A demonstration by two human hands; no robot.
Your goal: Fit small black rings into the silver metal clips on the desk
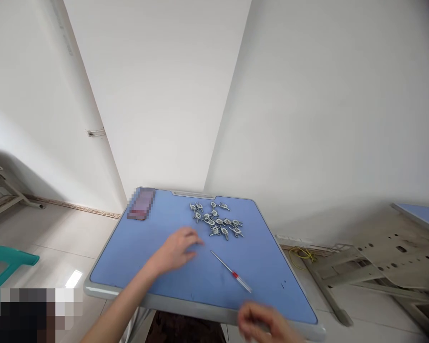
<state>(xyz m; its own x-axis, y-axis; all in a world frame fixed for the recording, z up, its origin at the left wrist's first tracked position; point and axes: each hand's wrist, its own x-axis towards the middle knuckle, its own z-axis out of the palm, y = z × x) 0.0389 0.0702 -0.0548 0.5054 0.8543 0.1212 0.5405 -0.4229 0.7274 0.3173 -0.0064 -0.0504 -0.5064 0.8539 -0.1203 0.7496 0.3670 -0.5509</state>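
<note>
My left hand (178,248) hovers over or rests lightly on the blue desk top, its fingers bent but apart, with nothing seen in them. Just right of it lies a screwdriver (231,271) with a thin metal shaft, a red collar and a clear handle. Beyond both, a loose cluster of several small silver metal fittings (219,222) with pins and rings spreads across the desk. At the near edge, my right hand (259,321) is curled and smeared by motion. It is apart from the screwdriver handle, and whether it holds anything is unclear.
The blue desk (136,259) has a pale raised rim and stands against a white wall. A blurred-out flat purple object (142,204) lies at its far left corner. Another desk (396,257) stands to the right, and a green stool (10,259) at left.
</note>
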